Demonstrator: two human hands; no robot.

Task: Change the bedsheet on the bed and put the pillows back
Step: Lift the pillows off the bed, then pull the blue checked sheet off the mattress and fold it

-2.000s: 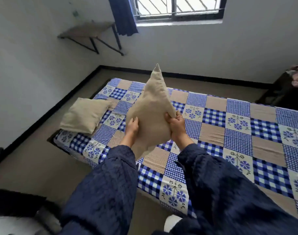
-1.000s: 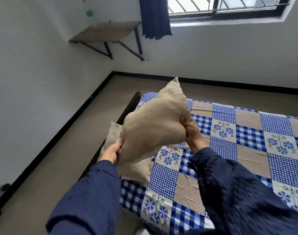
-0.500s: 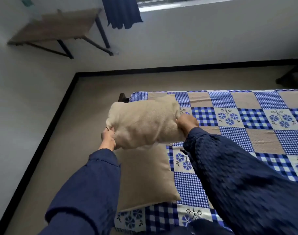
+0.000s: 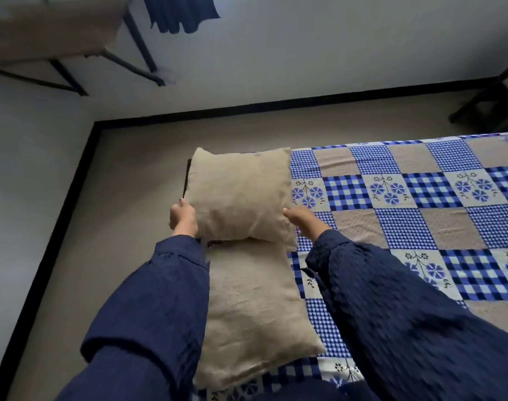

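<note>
The far pillow (image 4: 241, 195) sits at the bed's head end, at 12 o'clock from the near pillow (image 4: 255, 311), their edges overlapping. The left hand (image 4: 183, 219) and right hand (image 4: 300, 218) flank it, fingers clamped on its 2 lower corners. To finish well, I'd slide it toward 12 o'clock until both lie flat on the checked bedsheet (image 4: 406, 224), edges aligned.

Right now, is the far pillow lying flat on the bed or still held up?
Flat, or nearly: the far pillow lies broad-face up at the bed's corner, left hand and right hand at its sides.
</note>
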